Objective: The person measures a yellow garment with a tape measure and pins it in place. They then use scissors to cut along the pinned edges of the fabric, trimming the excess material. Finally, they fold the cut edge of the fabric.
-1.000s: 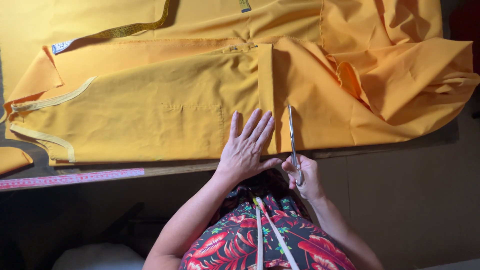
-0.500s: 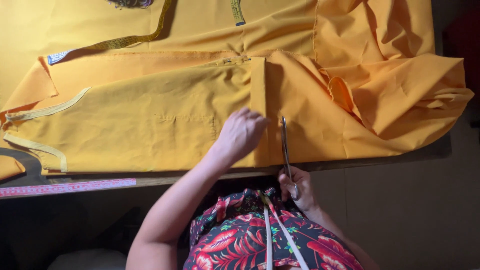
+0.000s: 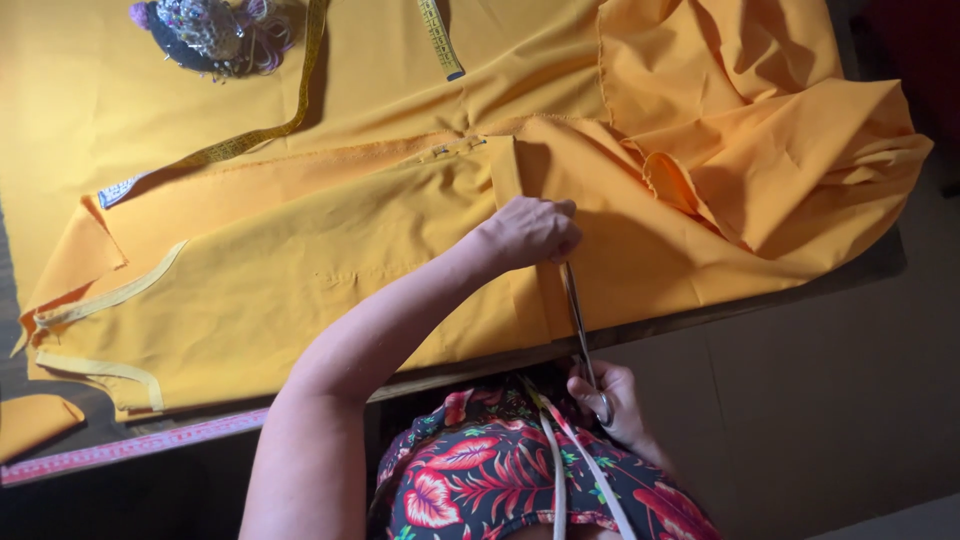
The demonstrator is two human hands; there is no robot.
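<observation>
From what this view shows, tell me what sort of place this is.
Probably a sewing or tailoring workroom. Orange fabric is spread over a cutting table, the right hand holds scissors, and a yellow measuring tape lies beside a pincushion.

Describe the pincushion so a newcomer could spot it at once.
Start at the wide yellow fabric that covers the table. At its far left corner, beside the yellow measuring tape, sits the pincushion. It is the only dark, rounded thing there, bristling with shiny pins.
</observation>
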